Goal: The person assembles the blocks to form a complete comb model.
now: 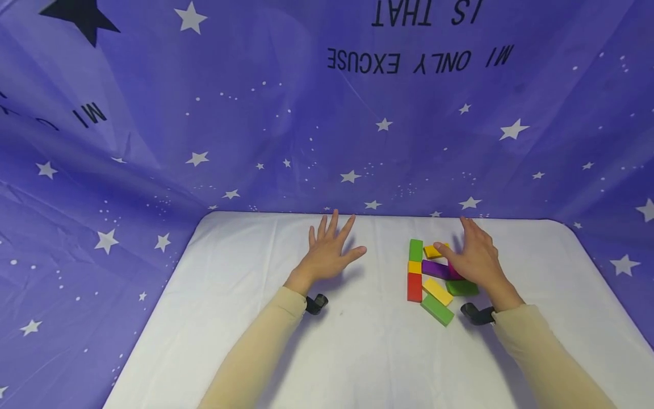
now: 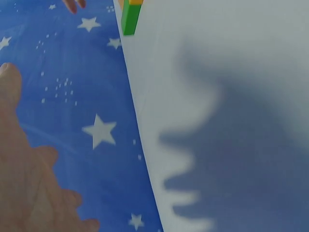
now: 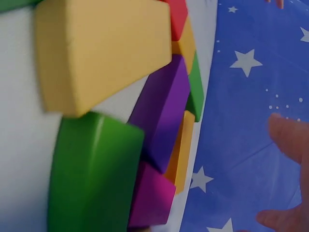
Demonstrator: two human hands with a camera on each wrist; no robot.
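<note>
Purple-blue cloth with white stars [image 1: 286, 113] hangs behind a white surface [image 1: 357, 352], and all the colored blocks sit in one bunch on the right half of it. Three of them make a straight row end to end: green block [image 1: 416, 250] at the far end, small yellow block [image 1: 415, 267] in the middle, red block [image 1: 414, 287] nearest the person.

Right hand [image 1: 477, 258] is hovering over the right side of the bunch, fingers pointing away and thumb out to the left, gripping nothing. From the head view, its thumb overlaps the orange-yellow block [image 1: 433, 253] and the palm partly hides the magenta block [image 1: 453, 272]. Just left of that is the purple block [image 1: 434, 269], with the dark green block [image 1: 462, 288] right under the hand's near edge. Closer to the person, a pale yellow block [image 1: 437, 292] and a light green block [image 1: 437, 310] lie slanted.

Left hand [image 1: 327, 253] is raised well left of the row, fingers spread wide, also gripping nothing, its shadow falling on the surface. Both forearms reach forward in beige sleeves [image 1: 260, 346].
</note>
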